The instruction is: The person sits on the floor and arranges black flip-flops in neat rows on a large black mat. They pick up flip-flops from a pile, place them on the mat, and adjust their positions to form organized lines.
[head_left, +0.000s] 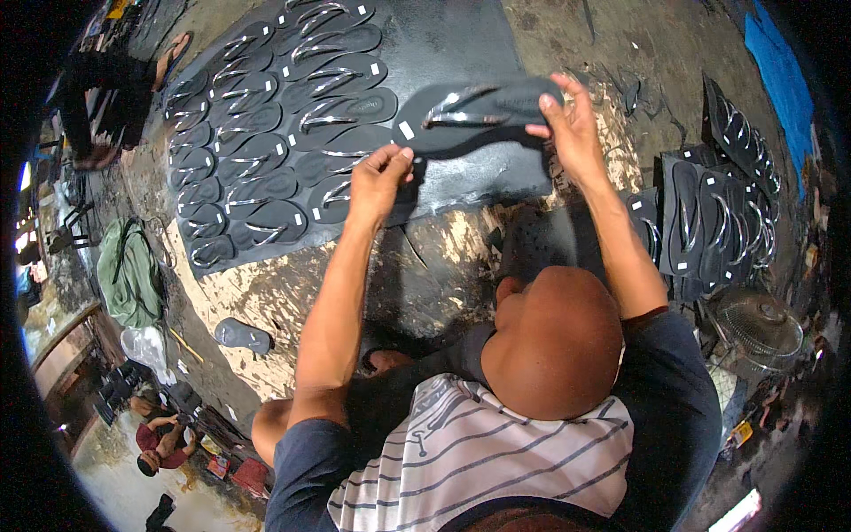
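shows a green sack (131, 275) and a clear bag (146, 350) at far left; cannot tell the contents. holds one black sandal (483, 120) raised over a dark sheet (452, 44), with the fingers of the right hand (576, 133) clamped on one end and those of the left hand (379, 182) pinched on the other, by a white label (406, 130). includes rows of sandals (257, 188) on the sheet and another group (687, 217) near a fan (758, 324) at right. has a head (558, 346) and striped shirt (496, 452) in the way at lower centre.
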Tool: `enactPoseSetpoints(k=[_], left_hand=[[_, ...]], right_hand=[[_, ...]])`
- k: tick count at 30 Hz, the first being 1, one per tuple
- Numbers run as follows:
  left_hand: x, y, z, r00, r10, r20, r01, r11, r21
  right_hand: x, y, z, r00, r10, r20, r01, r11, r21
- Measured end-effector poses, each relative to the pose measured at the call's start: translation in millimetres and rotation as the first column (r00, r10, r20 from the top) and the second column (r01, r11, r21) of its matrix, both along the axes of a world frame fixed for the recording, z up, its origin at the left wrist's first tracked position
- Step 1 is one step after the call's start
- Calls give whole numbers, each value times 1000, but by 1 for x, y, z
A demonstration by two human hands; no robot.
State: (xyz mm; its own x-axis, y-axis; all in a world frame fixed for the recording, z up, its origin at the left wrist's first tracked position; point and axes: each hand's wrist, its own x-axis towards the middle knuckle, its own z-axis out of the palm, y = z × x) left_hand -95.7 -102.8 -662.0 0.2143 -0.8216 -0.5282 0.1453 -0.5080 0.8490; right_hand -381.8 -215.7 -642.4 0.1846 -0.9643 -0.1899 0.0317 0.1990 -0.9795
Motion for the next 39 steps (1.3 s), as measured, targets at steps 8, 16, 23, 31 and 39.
enactPoseSetpoints(k=[8, 16, 23, 31, 39], left_hand=[[5, 38, -42, 930, -101, 355, 40, 984, 174], [6, 29, -48, 883, -159, 441, 102, 983, 152], [20, 23, -57, 935, -210, 286, 140, 959, 247], [18, 4, -63, 689, -426, 586, 361, 903, 232], [-28, 9, -43, 219, -13, 976, 715, 683, -151]], right_hand=[[-12, 62, -80, 997, -6, 73, -18, 942, 336], [-30, 56, -104, 942, 72, -327, -25, 989, 145], [-36, 50, -100, 889, 143, -435, -52, 976, 213], [-42, 34, -100, 713, 247, -656, -129, 966, 224], [30, 12, -66, 647, -252, -720, -217, 844, -491]])
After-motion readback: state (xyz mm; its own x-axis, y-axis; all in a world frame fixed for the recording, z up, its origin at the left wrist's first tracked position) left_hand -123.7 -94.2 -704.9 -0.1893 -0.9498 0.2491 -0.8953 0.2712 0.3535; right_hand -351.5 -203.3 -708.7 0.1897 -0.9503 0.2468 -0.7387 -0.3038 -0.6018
